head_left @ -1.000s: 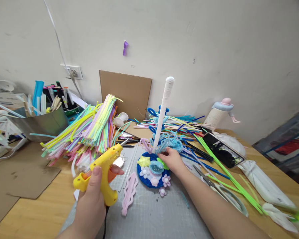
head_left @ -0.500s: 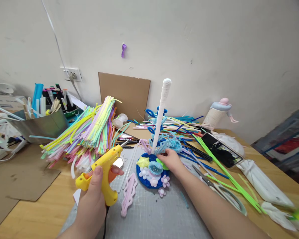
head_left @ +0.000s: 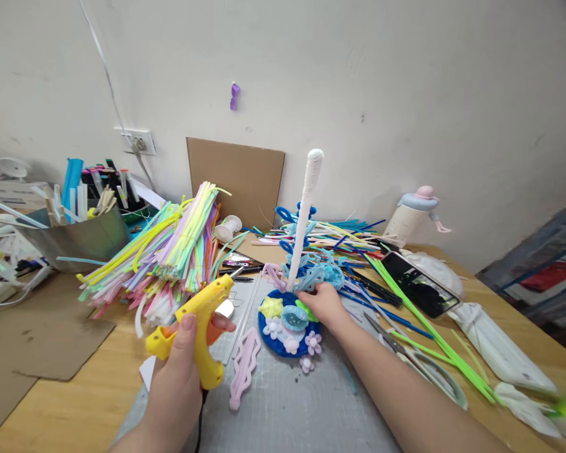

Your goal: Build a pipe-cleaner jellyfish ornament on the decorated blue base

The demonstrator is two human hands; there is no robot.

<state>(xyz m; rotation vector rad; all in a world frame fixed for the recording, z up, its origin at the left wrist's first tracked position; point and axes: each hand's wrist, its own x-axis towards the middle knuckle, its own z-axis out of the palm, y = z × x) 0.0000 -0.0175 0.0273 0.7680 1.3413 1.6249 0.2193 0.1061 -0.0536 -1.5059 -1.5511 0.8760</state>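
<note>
Our blue base (head_left: 276,348) seems partly trimmed, pink zigzag strip (head_left: 244,371) loose at eight o'clock
On the cutting mat (head_left: 321,402), white rod (head_left: 303,220) rises at its twelve. Our left hand's (head_left: 177,371) fingers clamp the glue gun (head_left: 200,321); whether our right hand's (head_left: 329,307) pinch, at one, we cannot tell.

The left grip (head_left: 179,371) and right grip (head_left: 327,306) are bare, as is the tapering right forearm (head_left: 389,371).

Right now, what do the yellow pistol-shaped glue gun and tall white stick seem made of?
Yellow pistol-shaped glue gun: likely hard plastic, by its smooth, shiny surface; grey, glinting nozzle probably metal. Tall white stick: perhaps matte, fuzzy fibre, by its ridged wrapping; core hidden.
</note>
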